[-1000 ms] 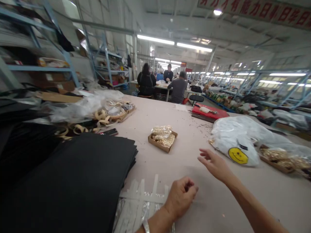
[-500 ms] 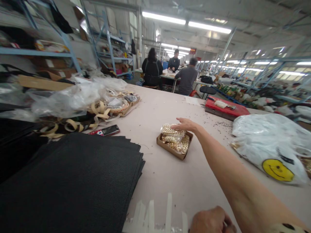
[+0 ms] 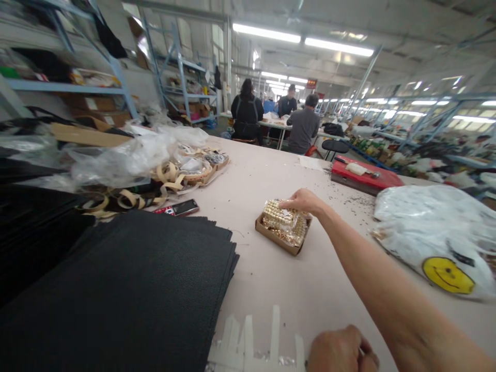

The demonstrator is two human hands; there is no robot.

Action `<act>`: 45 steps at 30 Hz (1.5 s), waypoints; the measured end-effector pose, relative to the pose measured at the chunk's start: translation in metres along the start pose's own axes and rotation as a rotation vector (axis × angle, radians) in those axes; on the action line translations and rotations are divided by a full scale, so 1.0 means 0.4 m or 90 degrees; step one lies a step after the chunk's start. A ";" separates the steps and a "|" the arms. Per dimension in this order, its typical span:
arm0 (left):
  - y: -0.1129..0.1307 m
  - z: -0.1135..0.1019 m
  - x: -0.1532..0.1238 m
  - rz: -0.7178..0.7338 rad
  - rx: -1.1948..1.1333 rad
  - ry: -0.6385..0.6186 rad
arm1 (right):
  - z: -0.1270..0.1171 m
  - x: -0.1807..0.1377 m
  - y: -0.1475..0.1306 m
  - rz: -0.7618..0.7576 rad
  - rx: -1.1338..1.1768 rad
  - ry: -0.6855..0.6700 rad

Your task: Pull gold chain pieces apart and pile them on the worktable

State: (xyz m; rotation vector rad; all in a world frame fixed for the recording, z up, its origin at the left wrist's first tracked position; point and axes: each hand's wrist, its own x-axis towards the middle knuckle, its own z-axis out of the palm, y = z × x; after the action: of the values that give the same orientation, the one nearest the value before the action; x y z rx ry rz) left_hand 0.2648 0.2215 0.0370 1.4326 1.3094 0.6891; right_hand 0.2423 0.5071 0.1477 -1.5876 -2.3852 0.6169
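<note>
My right hand (image 3: 303,201) reaches far across the pale table (image 3: 310,279) and its fingers close on a clear packet of gold beaded pieces (image 3: 279,218) at the top of a small cardboard tray (image 3: 282,239). More gold pieces fill that tray. My left hand (image 3: 341,350) rests curled at the near edge, beside several white strips (image 3: 251,336) laid on the table; whether it holds anything is hidden.
A thick stack of black sheets (image 3: 116,294) fills the near left. A phone (image 3: 179,208), tan loops and clear plastic bags lie behind it. A white smiley-face bag (image 3: 430,237) and a red box (image 3: 364,175) sit at the right. Three people work at a far table.
My right hand stretched from near my body out to the cardboard tray and closed its fingers on the top packet. My left hand slid toward the lower edge of view.
</note>
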 end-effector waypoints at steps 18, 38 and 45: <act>0.023 -0.029 -0.005 0.052 -0.289 0.069 | -0.066 -0.391 0.058 -0.072 0.565 0.212; 0.039 -0.085 0.005 0.188 -0.284 0.174 | 0.145 -0.688 0.215 -0.047 0.670 0.203; 0.029 -0.091 0.017 0.188 -0.315 0.168 | 0.139 -0.700 0.223 -0.001 0.716 0.289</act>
State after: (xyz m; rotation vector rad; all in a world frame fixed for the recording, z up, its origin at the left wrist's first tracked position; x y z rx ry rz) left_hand 0.2375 0.2403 0.0574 1.1575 1.0264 1.3337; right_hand 0.4056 0.2677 0.0734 -1.0233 -1.2626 1.1514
